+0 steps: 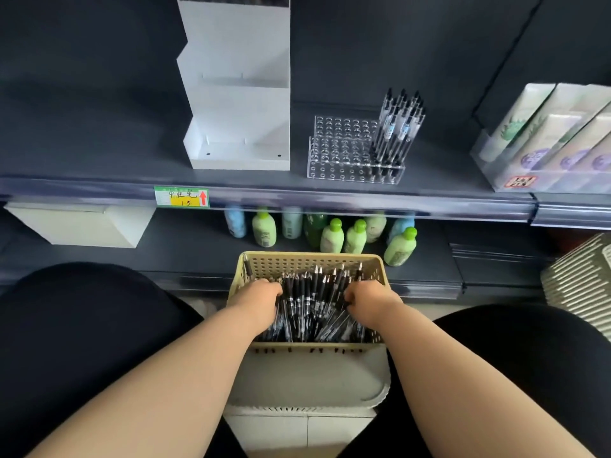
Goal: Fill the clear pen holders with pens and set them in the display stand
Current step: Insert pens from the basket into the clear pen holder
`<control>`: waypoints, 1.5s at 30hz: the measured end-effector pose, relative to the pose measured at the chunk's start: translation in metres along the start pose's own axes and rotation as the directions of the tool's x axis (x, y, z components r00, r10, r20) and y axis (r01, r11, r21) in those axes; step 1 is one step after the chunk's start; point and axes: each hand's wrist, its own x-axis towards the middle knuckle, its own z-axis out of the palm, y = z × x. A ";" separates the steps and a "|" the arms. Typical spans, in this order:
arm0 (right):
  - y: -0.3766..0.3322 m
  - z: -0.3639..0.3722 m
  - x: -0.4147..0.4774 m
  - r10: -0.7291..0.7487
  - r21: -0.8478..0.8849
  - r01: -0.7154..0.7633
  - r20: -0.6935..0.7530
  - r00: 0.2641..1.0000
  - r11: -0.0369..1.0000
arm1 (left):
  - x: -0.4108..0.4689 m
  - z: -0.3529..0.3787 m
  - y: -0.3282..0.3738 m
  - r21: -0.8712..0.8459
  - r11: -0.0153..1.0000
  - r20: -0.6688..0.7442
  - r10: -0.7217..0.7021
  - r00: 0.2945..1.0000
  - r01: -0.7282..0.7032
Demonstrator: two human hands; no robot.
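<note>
A beige perforated basket [307, 261] sits low in the middle, full of black pens [312, 302]. Both hands are down in it: my left hand [259, 297] curls over pens at the basket's left side, my right hand [368, 297] curls over pens at its right. On the dark shelf above stand two clear pen holders [340, 157] with rows of holes; the front one carries several upright pens [398, 127] at its right end. A white stepped display stand [236, 94] rises to their left, its tiers bare.
The shelf edge carries a green and yellow price label [182, 197]. Green and blue bottles [330, 233] line the lower shelf behind the basket. A clear box of packets [549, 143] stands at right, stacked baskets [582, 285] further down. My knees flank the basket.
</note>
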 end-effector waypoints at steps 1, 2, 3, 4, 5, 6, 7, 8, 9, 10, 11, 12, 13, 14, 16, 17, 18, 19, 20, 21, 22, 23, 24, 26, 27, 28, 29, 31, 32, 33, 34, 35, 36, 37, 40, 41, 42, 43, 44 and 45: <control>0.000 0.001 0.000 0.004 -0.023 -0.004 0.009 1.000 1.000 | 0.002 0.001 -0.001 0.019 1.000 0.012 -0.010 1.000 0.010; 0.000 0.003 0.002 0.001 -0.049 0.000 0.013 1.000 0.999 | 0.004 0.002 -0.002 0.032 0.999 0.024 -0.019 1.000 0.018; -0.001 0.004 0.003 -0.009 -0.077 0.009 0.012 1.000 0.997 | 0.005 0.002 -0.002 0.044 0.999 0.034 -0.023 0.999 0.022; -0.003 0.006 0.004 -0.022 -0.108 0.022 0.010 1.000 0.994 | 0.006 0.002 -0.001 0.058 0.998 0.046 -0.016 0.999 0.014; -0.005 0.009 0.006 -0.039 -0.145 0.040 0.009 0.999 0.989 | 0.007 0.002 0.000 0.078 0.997 0.062 0.002 0.998 -0.006; -0.008 0.012 0.008 -0.060 -0.183 0.062 0.015 0.998 0.981 | 0.009 0.002 0.001 0.110 0.993 0.085 0.028 0.996 -0.038; -0.010 0.014 0.011 -0.079 -0.221 0.084 0.029 0.996 0.972 | 0.009 0.002 0.003 0.152 0.985 0.112 0.062 0.992 -0.079; -0.012 0.017 0.013 -0.096 -0.256 0.103 0.041 0.995 0.961 | 0.010 0.003 0.006 0.201 0.971 0.141 0.103 0.985 -0.130; -0.014 0.020 0.015 -0.112 -0.290 0.120 0.044 0.993 0.949 | 0.010 0.004 0.008 0.251 0.949 0.167 0.150 0.975 -0.189; -0.015 0.023 0.017 -0.130 -0.328 0.136 0.040 0.991 0.935 | 0.010 0.006 0.009 0.298 0.921 0.191 0.200 0.961 -0.251; -0.016 0.025 0.019 -0.152 -0.372 0.153 0.033 0.988 0.916 | 0.011 0.008 0.010 0.345 0.887 0.213 0.245 0.946 -0.308; -0.016 0.027 0.021 -0.174 -0.420 0.170 0.028 0.984 0.892 | 0.012 0.010 0.011 0.400 0.845 0.233 0.282 0.931 -0.356; -0.017 0.029 0.022 -0.193 -0.463 0.184 0.027 0.981 0.867 | 0.014 0.012 0.012 0.459 0.796 0.248 0.312 0.917 -0.395; -0.017 0.030 0.024 -0.207 -0.500 0.194 0.030 0.978 0.844 | 0.015 0.013 0.013 0.514 0.745 0.259 0.338 0.905 -0.426; -0.019 0.031 0.027 -0.225 -0.553 0.210 0.042 0.974 0.806 | 0.019 0.014 0.016 0.587 0.658 0.268 0.391 0.881 -0.471; -0.020 0.031 0.028 -0.231 -0.565 0.217 0.047 0.972 0.796 | 0.021 0.015 0.017 0.608 0.624 0.268 0.421 0.866 -0.491; -0.021 0.030 0.029 -0.238 -0.567 0.224 0.050 0.970 0.793 | 0.022 0.016 0.017 0.622 0.596 0.268 0.448 0.853 -0.508; -0.021 0.030 0.030 -0.245 -0.567 0.230 0.051 0.968 0.791 | 0.024 0.017 0.017 0.628 0.580 0.265 0.467 0.844 -0.519; -0.020 0.029 0.031 -0.253 -0.567 0.237 0.053 0.966 0.789 | 0.025 0.017 0.015 0.624 0.581 0.256 0.479 0.840 -0.522; -0.019 0.027 0.032 -0.258 -0.567 0.243 0.055 0.965 0.787 | 0.026 0.018 0.013 0.610 0.598 0.237 0.488 0.840 -0.520; -0.018 0.025 0.033 -0.264 -0.567 0.249 0.056 0.963 0.785 | 0.027 0.017 0.011 0.590 0.621 0.211 0.498 0.841 -0.515; -0.016 0.022 0.033 -0.270 -0.566 0.254 0.058 0.961 0.784 | 0.028 0.016 0.009 0.564 0.650 0.178 0.507 0.843 -0.510; -0.014 0.020 0.033 -0.271 -0.559 0.258 0.061 0.961 0.788 | 0.028 0.015 0.008 0.531 0.683 0.141 0.513 0.847 -0.502; -0.008 0.012 0.030 -0.242 -0.494 0.235 0.052 0.969 0.837 | 0.027 0.011 0.007 0.436 0.773 0.043 0.493 0.869 -0.460; -0.006 0.009 0.029 -0.218 -0.422 0.210 0.029 0.976 0.882 | 0.027 0.009 0.007 0.381 0.820 -0.011 0.466 0.885 -0.427; -0.003 0.004 0.028 -0.199 -0.324 0.185 -0.011 0.980 0.928 | 0.027 0.006 0.007 0.323 0.862 -0.071 0.433 0.898 -0.390; -0.002 0.000 0.026 -0.184 -0.217 0.167 -0.062 0.981 0.962 | 0.027 0.003 0.008 0.256 0.901 -0.136 0.392 0.910 -0.350; -0.001 -0.007 0.022 -0.174 -0.047 0.168 -0.198 0.965 0.985 | 0.027 -0.004 0.013 0.059 0.963 -0.256 0.269 0.928 -0.263; -0.001 -0.009 0.020 -0.176 0.031 0.190 -0.262 0.949 0.981 | 0.027 -0.008 0.015 -0.061 0.974 -0.300 0.190 0.935 -0.218; -0.002 -0.012 0.018 -0.175 0.114 0.220 -0.314 0.933 0.969 | 0.026 -0.012 0.018 -0.179 0.967 -0.333 0.115 0.936 -0.183; -0.004 -0.016 0.016 -0.164 0.198 0.244 -0.350 0.922 0.949 | 0.025 -0.015 0.022 -0.286 0.943 -0.358 0.058 0.932 -0.168; -0.006 -0.019 0.014 -0.143 0.272 0.256 -0.375 0.916 0.928 | 0.024 -0.019 0.026 -0.379 0.909 -0.379 0.017 0.925 -0.171; -0.008 -0.023 0.012 -0.123 0.322 0.263 -0.396 0.910 0.909 | 0.023 -0.023 0.030 -0.455 0.871 -0.395 -0.012 0.918 -0.184; -0.010 -0.026 0.011 -0.104 0.353 0.267 -0.418 0.902 0.897 | 0.022 -0.027 0.034 -0.513 0.835 -0.409 -0.033 0.912 -0.200; -0.012 -0.038 0.010 -0.058 0.419 0.290 -0.485 0.873 0.861 | 0.021 -0.042 0.047 -0.586 0.762 -0.460 -0.035 0.887 -0.274; -0.013 -0.045 0.009 -0.046 0.445 0.302 -0.500 0.865 0.843 | 0.022 -0.048 0.051 -0.585 0.751 -0.483 -0.020 0.876 -0.306; -0.013 -0.052 0.009 -0.037 0.462 0.316 -0.518 0.855 0.829 | 0.022 -0.055 0.056 -0.575 0.747 -0.507 -0.006 0.862 -0.333; -0.013 -0.062 0.009 -0.029 0.464 0.327 -0.542 0.840 0.823 | 0.024 -0.064 0.061 -0.559 0.748 -0.536 0.003 0.844 -0.357; -0.014 -0.074 0.009 -0.019 0.457 0.337 -0.570 0.821 0.823 | 0.026 -0.074 0.065 -0.541 0.752 -0.566 0.007 0.824 -0.377; -0.014 -0.087 0.009 -0.006 0.452 0.343 -0.598 0.802 0.823 | 0.028 -0.084 0.070 -0.525 0.753 -0.599 0.003 0.801 -0.396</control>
